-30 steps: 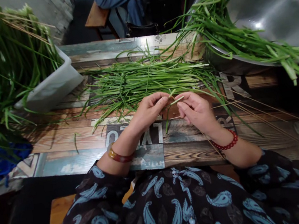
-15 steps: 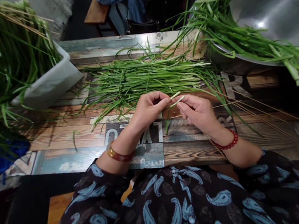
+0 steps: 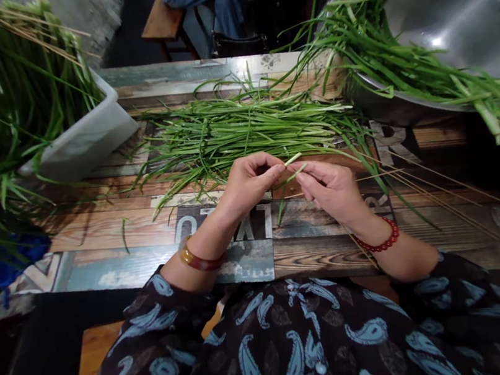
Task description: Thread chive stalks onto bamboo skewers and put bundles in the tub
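Observation:
My left hand [image 3: 255,177] is closed, thumb and forefinger pinching green chive stalks [image 3: 293,159] near their pale cut ends. Close against it, my right hand [image 3: 329,185] is also closed, its fingertips touching the stalks. A thin bamboo skewer [image 3: 358,243] runs out below the right palm toward the table edge; its tip is hidden by the fingers. One green leaf hangs down between the hands. Just beyond them, a loose pile of chives [image 3: 245,125] lies crosswise on the table.
At left, a white plastic bin [image 3: 86,133] is heaped with chives and skewers. A steel basin [image 3: 456,25] at right holds more chives spilling over its rim. Loose bamboo skewers [image 3: 452,191] lie on the patterned wooden table [image 3: 320,249]. A wooden stool [image 3: 162,19] stands beyond.
The stalk at my right fingertips has shifted very slightly to the left and tilted. Both hands stay nearly in place, and nothing else has visibly moved.

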